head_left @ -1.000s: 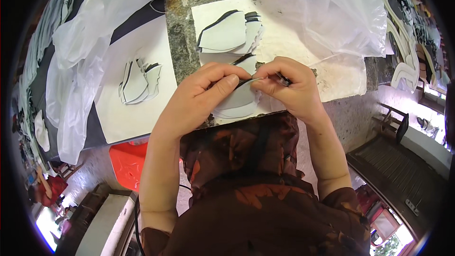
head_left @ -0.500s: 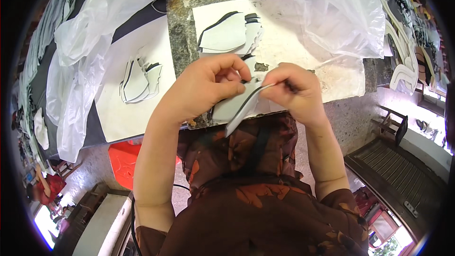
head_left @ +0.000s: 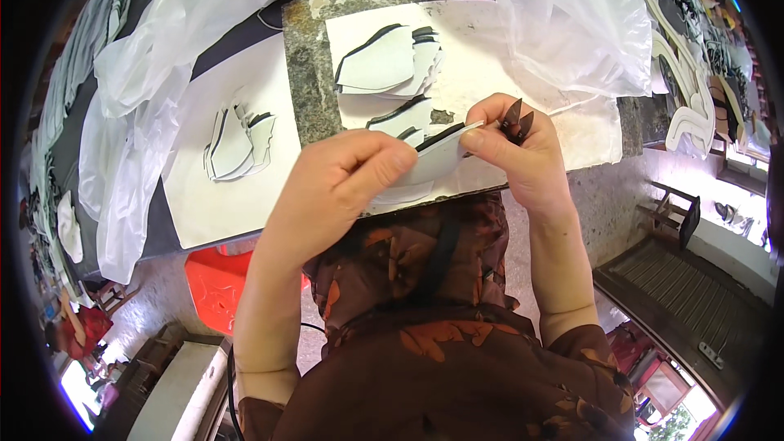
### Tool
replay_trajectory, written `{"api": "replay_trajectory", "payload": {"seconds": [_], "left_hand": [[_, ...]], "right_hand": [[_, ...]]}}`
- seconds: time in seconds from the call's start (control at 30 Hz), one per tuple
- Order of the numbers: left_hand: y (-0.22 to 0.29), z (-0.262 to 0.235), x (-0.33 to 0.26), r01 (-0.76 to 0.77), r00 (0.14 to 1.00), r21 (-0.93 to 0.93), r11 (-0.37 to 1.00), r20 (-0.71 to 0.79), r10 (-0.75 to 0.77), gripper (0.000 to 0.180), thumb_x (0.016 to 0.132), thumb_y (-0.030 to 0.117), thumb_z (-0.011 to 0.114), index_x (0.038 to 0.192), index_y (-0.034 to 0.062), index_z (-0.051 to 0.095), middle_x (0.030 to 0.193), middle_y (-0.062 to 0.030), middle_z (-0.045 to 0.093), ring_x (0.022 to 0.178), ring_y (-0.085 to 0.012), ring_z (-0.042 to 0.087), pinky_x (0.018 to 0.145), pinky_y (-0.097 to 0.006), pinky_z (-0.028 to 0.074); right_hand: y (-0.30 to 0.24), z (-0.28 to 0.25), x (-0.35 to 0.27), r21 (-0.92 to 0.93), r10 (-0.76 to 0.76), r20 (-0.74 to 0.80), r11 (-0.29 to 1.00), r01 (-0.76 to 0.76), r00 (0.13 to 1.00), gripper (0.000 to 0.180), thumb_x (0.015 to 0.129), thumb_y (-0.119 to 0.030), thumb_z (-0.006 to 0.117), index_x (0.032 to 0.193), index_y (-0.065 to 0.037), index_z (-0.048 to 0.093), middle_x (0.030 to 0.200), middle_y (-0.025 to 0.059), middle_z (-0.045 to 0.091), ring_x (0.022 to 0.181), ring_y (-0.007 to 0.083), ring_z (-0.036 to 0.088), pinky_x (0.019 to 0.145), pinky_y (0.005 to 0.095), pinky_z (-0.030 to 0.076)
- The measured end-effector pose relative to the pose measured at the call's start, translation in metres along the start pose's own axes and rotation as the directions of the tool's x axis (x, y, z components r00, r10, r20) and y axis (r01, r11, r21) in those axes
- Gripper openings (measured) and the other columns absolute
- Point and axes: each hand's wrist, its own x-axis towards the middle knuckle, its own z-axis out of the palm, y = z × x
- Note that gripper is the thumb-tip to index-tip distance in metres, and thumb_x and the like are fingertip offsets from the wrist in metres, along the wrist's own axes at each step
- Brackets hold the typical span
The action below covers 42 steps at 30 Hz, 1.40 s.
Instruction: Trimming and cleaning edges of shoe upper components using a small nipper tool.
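Between my hands, just above the near table edge, is a pale grey-white cut piece (head_left: 439,158) with a black strip along its upper edge. My left hand (head_left: 339,184) is closed on its left end, thumb and fingers pinched. My right hand (head_left: 531,159) pinches the piece's right tip between thumb and forefinger. Dark thread snips (head_left: 516,122) also sit in that hand, their two pointed blades sticking up, slightly apart. Beyond my hands lie similar pieces with black edges: a small group (head_left: 400,121) close by and an overlapping pile (head_left: 377,64) farther away.
Another pile of pieces (head_left: 233,147) rests on a white sheet (head_left: 200,212) at the left. Crumpled clear plastic (head_left: 572,24) covers the far right; more plastic (head_left: 151,73) hangs at the left. A red stool (head_left: 214,286) stands below the table.
The piece has turned from hanging tilted downward to lying more level, its black edge facing up. My right hand has opened out somewhat, bringing the snips' blades into sight.
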Motion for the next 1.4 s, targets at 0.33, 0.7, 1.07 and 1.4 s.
{"api": "replay_trajectory", "payload": {"seconds": [0.33,0.7,1.07,1.4], "left_hand": [[-0.020,0.013,0.000,-0.231,0.971,0.163,0.959,-0.028,0.238,0.013,0.091,0.009,0.078,0.093,-0.0023,0.072,0.078,0.0019,0.062,0.073,-0.0062,0.055,0.065,-0.024,0.042],[-0.044,-0.028,-0.028,0.124,0.986,-0.401,0.908,-0.049,-0.157,0.022,0.093,0.003,0.075,0.115,-0.0019,0.074,0.092,0.0016,0.070,0.081,-0.0044,0.061,0.072,-0.020,0.048],[-0.069,-0.102,-0.059,0.245,0.505,0.437,0.865,-0.819,0.271,0.038,0.094,0.011,0.075,0.131,0.0000,0.069,0.109,-0.0012,0.066,0.089,-0.0084,0.055,0.080,-0.025,0.046],[-0.031,0.004,-0.022,0.217,0.974,-0.550,0.806,0.174,-0.143,0.046,0.100,0.015,0.069,0.143,0.0022,0.060,0.111,-0.0014,0.066,0.096,-0.0083,0.060,0.084,-0.022,0.048]], "right_hand": [[0.007,0.010,0.002,-0.008,0.063,-0.017,0.998,-0.063,0.998,0.013,0.088,-0.009,0.078,0.094,-0.003,0.069,0.073,-0.0104,0.049,0.069,0.0009,0.042,0.065,0.0202,0.035],[0.000,0.026,0.003,-0.117,0.099,-0.009,0.988,-0.099,0.995,0.013,0.099,-0.011,0.069,0.105,0.000,0.072,0.090,-0.0045,0.066,0.084,0.0044,0.056,0.077,0.0223,0.046],[-0.005,0.019,-0.003,-0.493,-0.041,0.288,0.850,0.185,0.957,0.014,0.097,-0.003,0.062,0.106,-0.003,0.073,0.091,0.0073,0.070,0.084,0.0191,0.064,0.078,0.0295,0.050],[-0.015,0.022,-0.011,-0.468,-0.227,0.545,0.716,0.518,0.807,0.023,0.081,-0.002,0.067,0.102,-0.010,0.074,0.074,0.0059,0.063,0.066,0.0286,0.061,0.061,0.0379,0.046]]}}
